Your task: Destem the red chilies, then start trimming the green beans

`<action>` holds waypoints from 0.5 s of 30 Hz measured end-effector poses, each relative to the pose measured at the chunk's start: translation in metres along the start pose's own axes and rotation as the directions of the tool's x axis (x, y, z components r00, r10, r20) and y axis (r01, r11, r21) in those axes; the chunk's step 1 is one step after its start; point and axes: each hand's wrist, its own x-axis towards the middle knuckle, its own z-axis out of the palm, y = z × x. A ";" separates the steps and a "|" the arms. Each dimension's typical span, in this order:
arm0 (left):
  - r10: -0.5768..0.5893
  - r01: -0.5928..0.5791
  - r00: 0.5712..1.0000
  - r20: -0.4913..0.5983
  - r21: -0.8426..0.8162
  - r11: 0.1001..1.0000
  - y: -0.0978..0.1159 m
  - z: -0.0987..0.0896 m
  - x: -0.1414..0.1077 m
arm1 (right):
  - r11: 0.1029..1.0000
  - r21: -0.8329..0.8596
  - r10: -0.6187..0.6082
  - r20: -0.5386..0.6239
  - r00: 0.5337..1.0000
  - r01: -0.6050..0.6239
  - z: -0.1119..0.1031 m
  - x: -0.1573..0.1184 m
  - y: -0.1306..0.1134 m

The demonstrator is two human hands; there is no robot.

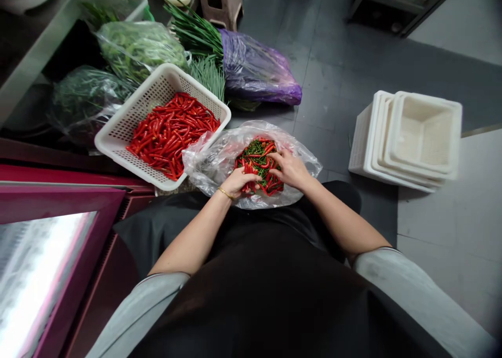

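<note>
Red chilies with green stems (257, 157) fill a clear plastic bag (219, 157) that lies open in front of my lap. My left hand (238, 183), a gold bracelet at its wrist, is closed around several red chilies at the near left of the pile. Over the right side of the same pile, my right hand (290, 169) curls its fingers down onto the chilies; whether one is pinched there I cannot make out. Left of the bag stands a white perforated basket (113, 133) holding a heap of stemless red chilies (172, 133).
Bagged leafy greens (141, 49) and a purple bag (259, 68) of long green stalks lie beyond the basket. Stacked white baskets (425, 130) stand at right on the tiled floor. A plastic stool (221, 2) is at the back. A maroon cabinet (105, 211) borders my left.
</note>
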 end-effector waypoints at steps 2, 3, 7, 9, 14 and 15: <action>0.031 -0.032 0.997 0.069 0.015 0.999 0.002 -0.002 -0.003 | 0.995 0.099 -0.004 0.015 1.000 0.003 -0.008 -0.001 -0.002; 0.053 -0.055 0.996 0.073 0.028 0.998 0.002 -0.003 -0.003 | 0.990 0.141 -0.014 -0.018 1.000 0.017 -0.010 -0.002 -0.006; 0.142 -0.138 0.990 -0.015 0.176 0.975 0.000 -0.001 0.000 | 0.968 0.163 -0.174 -0.106 0.979 0.190 -0.005 -0.003 -0.032; 0.156 -0.146 0.987 -0.024 0.244 0.959 -0.002 0.000 0.002 | 0.954 0.140 -0.264 -0.038 0.964 0.266 -0.002 0.000 -0.042; 0.075 -0.087 0.995 0.061 0.243 0.966 0.000 -0.008 -0.003 | 0.945 0.188 -0.262 -0.066 0.963 0.269 -0.018 0.006 -0.027; 0.068 -0.081 0.995 0.066 0.218 0.972 0.002 -0.012 -0.004 | 0.952 0.197 -0.226 -0.065 0.972 0.235 -0.023 0.007 -0.018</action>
